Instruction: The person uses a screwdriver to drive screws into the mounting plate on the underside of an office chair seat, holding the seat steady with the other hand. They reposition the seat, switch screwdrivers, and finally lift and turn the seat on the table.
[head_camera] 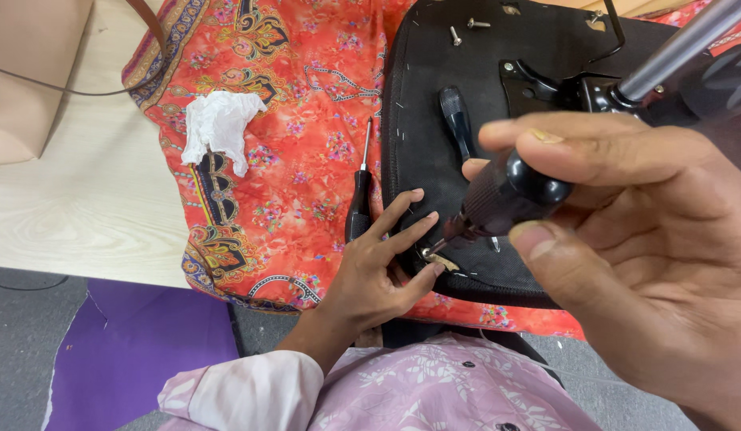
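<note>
My right hand [650, 263] grips the black ribbed handle of a screwdriver [506, 195], its tip down at a screw in a small metal plate [438, 259] near the front edge of a black upturned chair seat [466, 72]. My left hand [382, 267] rests with spread fingers on the seat's edge, fingertips right beside that screw. A second black-handled screwdriver [358, 203] lies on the orange patterned cloth [299, 120] just left of the seat. A third black handle [457, 120] lies on the seat.
Two loose screws [466, 28] lie at the seat's far edge, near a black metal bracket [546, 84] with a grey metal column [681, 48]. A crumpled white tissue [219, 124] sits on the cloth. A beige bag [27, 72] stands on the pale wooden table [83, 199].
</note>
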